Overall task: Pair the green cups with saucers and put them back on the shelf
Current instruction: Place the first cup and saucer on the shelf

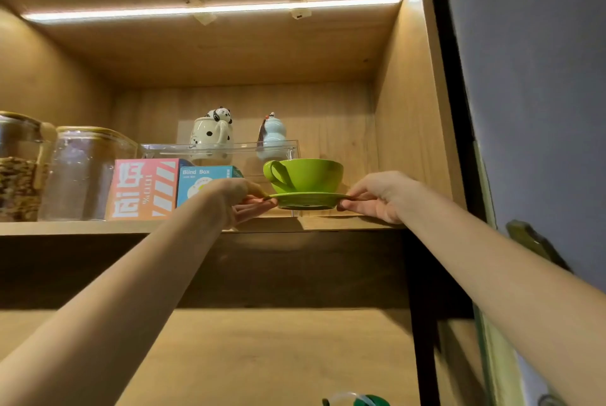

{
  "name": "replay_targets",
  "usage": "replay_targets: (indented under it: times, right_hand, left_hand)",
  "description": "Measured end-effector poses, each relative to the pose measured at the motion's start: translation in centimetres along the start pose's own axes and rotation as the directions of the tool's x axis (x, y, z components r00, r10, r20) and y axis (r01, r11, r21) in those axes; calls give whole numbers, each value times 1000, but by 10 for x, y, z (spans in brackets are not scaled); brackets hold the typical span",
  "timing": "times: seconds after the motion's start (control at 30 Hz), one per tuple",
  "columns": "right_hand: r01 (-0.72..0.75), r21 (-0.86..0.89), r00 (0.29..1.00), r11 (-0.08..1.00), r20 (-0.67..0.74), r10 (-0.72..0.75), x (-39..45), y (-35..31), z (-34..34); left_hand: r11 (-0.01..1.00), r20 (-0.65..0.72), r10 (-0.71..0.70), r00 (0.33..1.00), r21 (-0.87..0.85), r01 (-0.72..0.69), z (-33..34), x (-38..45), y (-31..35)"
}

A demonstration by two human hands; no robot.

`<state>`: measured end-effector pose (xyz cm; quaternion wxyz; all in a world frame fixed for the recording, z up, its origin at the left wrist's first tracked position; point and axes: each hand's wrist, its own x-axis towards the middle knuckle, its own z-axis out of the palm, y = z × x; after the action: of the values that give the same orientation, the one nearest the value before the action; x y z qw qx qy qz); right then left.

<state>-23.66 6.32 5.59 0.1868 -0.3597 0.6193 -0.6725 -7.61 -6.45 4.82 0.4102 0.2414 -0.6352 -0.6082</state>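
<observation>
A green cup (306, 174) stands upright on a green saucer (308, 198), its handle pointing left. My left hand (241, 200) pinches the saucer's left rim and my right hand (377, 197) pinches its right rim. Both arms reach up, holding the pair level just above the front right part of the wooden shelf (344, 223). The saucer's underside hangs a little above the shelf board.
A pink box (144, 189) and a blue "Blind Box" carton (203, 181) sit left of the cup. Two glass jars (82, 173) stand far left. Behind, a clear riser (219, 148) carries a panda mug (213, 130) and a pale blue figurine (273, 132). The cabinet wall (410, 130) is close on the right.
</observation>
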Motion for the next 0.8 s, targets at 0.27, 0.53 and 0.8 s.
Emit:
replay_targets:
  times: [0.27,0.53,0.8]
  right_hand:
    - [-41,-293,999,955,-16,38,15,-5,6]
    - [-26,-379,1000,925,-26,18,21,-5,11]
    - [-24,-412,1000,911,-28,13,29,-5,18]
  left_hand:
    - [993,-24,21,999,120,-18,5,16,-4]
    - [963,-61,-69,996,258,82,-1,31,1]
    - [947,-89,-69,994,308,93,-7,35,2]
